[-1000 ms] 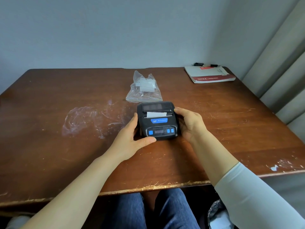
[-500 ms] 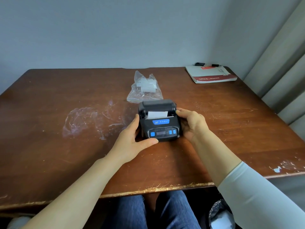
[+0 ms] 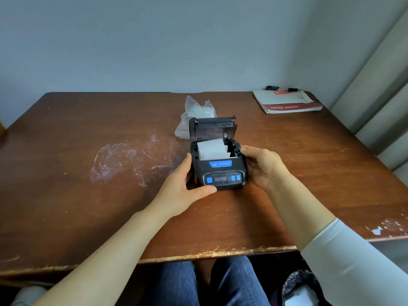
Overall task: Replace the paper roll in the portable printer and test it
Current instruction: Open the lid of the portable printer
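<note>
Scuffed table (image 3: 66,206); printer (image 3: 220,173), plastic bag (image 3: 194,111), booklet (image 3: 287,102)

plain room, worn wooden table (image 3: 88,217), office booklet (image 3: 287,102), curtain (image 3: 375,96)

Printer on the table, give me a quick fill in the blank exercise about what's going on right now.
The lid of the printer stands ____.
The paper roll in its bay is coloured ____.
The plastic bag lies ____ the printer, farther from the person.
Missing words: open, white, behind.
</note>
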{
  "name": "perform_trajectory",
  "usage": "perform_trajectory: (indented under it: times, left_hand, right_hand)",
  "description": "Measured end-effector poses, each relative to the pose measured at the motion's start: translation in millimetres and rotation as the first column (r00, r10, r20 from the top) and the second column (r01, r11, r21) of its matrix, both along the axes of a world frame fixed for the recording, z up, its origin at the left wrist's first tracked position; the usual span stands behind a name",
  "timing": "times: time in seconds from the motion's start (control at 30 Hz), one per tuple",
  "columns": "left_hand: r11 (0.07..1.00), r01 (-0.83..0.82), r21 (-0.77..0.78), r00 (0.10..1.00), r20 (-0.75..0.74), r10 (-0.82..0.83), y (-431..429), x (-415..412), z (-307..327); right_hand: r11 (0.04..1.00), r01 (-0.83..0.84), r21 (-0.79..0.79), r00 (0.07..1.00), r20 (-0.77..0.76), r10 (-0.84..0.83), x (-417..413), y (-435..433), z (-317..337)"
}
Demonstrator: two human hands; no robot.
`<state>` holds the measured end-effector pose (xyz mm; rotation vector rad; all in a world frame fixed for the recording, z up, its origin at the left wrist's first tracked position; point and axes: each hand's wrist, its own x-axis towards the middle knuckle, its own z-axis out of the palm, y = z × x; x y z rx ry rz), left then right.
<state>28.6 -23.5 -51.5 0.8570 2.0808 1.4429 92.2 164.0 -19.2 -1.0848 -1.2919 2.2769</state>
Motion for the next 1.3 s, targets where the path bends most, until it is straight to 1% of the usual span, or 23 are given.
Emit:
perform_trajectory:
  times: [0.13,0.2,0.27,0.3,0.37,0.4,0.47,0.53,0.57,0.63,0.77,0.83,0.9,0.97,1.03,1.07,1.13,1.17,1.2,1.23,1.3]
  left_hand:
    - [0.998,-0.023,0.053,0.995,0.100,0.017,-2,-1,2]
    - [0.995,-0.039,0.088,0.991,0.131,0.028,-3,0,6]
    - [0.990,-0.098,0.103,0.987,0.140,0.083,-2,1,12]
    - [0.985,-0.135,0.107,0.984,0.129,0.121,-1,0,15]
    - [0.972,-0.208,0.106,0.977,0.066,0.202,0,-2,21]
    - [0.963,-0.251,0.097,0.968,0.022,0.250,1,-4,22]
    - [0.940,-0.332,0.073,0.939,-0.073,0.337,3,-11,24]
    - [0.932,-0.358,0.058,0.922,-0.132,0.363,7,-16,25]
    - [0.934,-0.354,0.042,0.921,-0.160,0.356,9,-17,26]
    - [0.939,-0.344,0.013,0.919,-0.202,0.339,13,-19,28]
    - [0.942,-0.335,-0.029,0.924,-0.207,0.322,17,-20,30]
    - [0.941,-0.336,-0.041,0.925,-0.205,0.321,19,-19,30]
    - [0.940,-0.339,-0.039,0.927,-0.186,0.326,19,-19,31]
    - [0.941,-0.338,-0.020,0.930,-0.160,0.331,19,-18,34]
    - [0.939,-0.345,0.015,0.929,-0.135,0.343,19,-18,36]
    - [0.935,-0.354,0.030,0.926,-0.130,0.355,19,-17,38]
    - [0.925,-0.377,0.047,0.915,-0.136,0.380,21,-19,40]
    - [0.921,-0.386,0.050,0.910,-0.146,0.389,22,-20,41]
    - [0.919,-0.392,0.049,0.906,-0.154,0.395,24,-21,42]
    - [0.917,-0.397,0.051,0.903,-0.156,0.400,26,-22,43]
    - [0.911,-0.407,0.067,0.900,-0.142,0.412,30,-25,46]
  right_hand:
    - [0.998,-0.023,0.066,1.000,0.014,0.023,1,-6,5]
    - [0.993,-0.011,0.120,1.000,0.027,0.008,2,-7,5]
    - [0.968,0.023,0.248,0.998,0.050,-0.037,3,-6,5]
    - [0.934,0.034,0.356,0.995,0.075,-0.065,3,-5,6]
    - [0.817,0.004,0.577,0.989,0.120,-0.090,4,-7,10]
    - [0.740,-0.042,0.671,0.985,0.151,-0.081,3,-8,12]
    - [0.571,-0.179,0.801,0.965,0.256,-0.057,-1,-8,13]
    - [0.431,-0.319,0.844,0.925,0.377,-0.054,-6,-8,15]
    - [0.391,-0.368,0.843,0.906,0.419,-0.051,-9,-9,16]
    - [0.350,-0.412,0.841,0.890,0.454,-0.045,-13,-13,18]
    - [0.303,-0.442,0.844,0.882,0.471,-0.026,-18,-18,18]
    - [0.318,-0.434,0.843,0.887,0.462,-0.015,-20,-18,18]
    - [0.382,-0.406,0.830,0.902,0.430,0.024,-19,-19,20]
    - [0.547,-0.341,0.764,0.934,0.343,0.103,-15,-20,26]
    - [0.711,-0.243,0.660,0.968,0.209,0.138,-10,-18,35]
    - [0.778,-0.180,0.601,0.983,0.140,0.119,-7,-15,40]
    - [0.904,-0.022,0.426,1.000,0.020,0.015,-2,-4,46]
    - [0.946,0.046,0.321,0.999,-0.018,-0.042,0,2,48]
    - [0.967,0.096,0.237,0.995,-0.042,-0.089,1,8,48]
    - [0.974,0.131,0.186,0.991,-0.051,-0.123,2,13,47]
    - [0.973,0.186,0.134,0.982,-0.046,-0.182,5,21,44]
